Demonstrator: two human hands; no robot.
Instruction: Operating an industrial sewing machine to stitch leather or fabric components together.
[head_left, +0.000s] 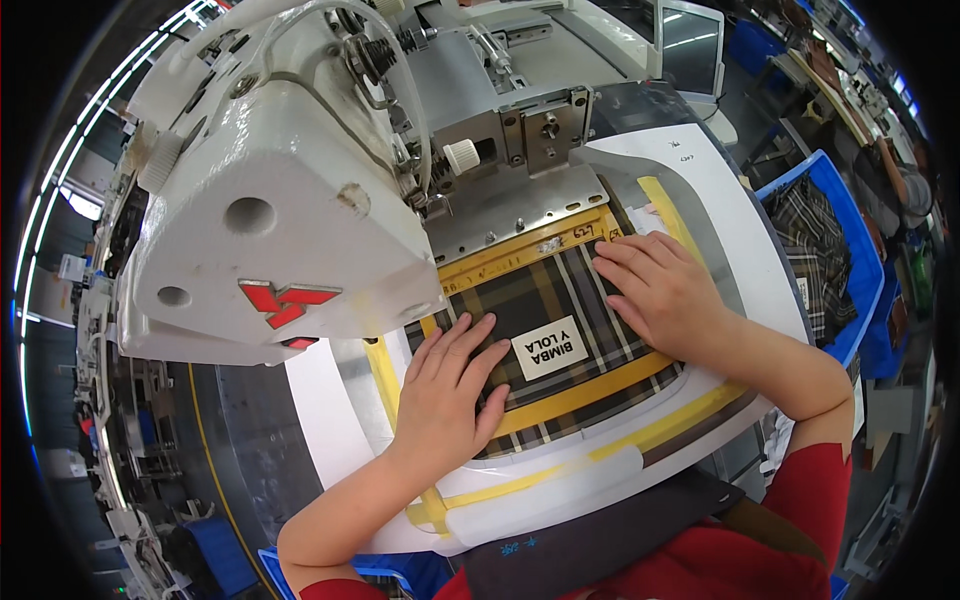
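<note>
White sewing-machine head [270, 190] is mounted at left | plaid fabric panel [545, 295], cream label [549, 348] on top, is bordered by yellow strips [580, 393] just before the metal clamp plate [530, 214] | left hand [445, 390] is spread on it, right hand [668, 292] lightly curved at its upper right; nothing is grasped, panel apparently being pressed flat.

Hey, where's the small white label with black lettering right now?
In the head view, the white label lies near the middle on the dark plaid fabric, just right of the left hand and above the lower yellow strip.
</note>
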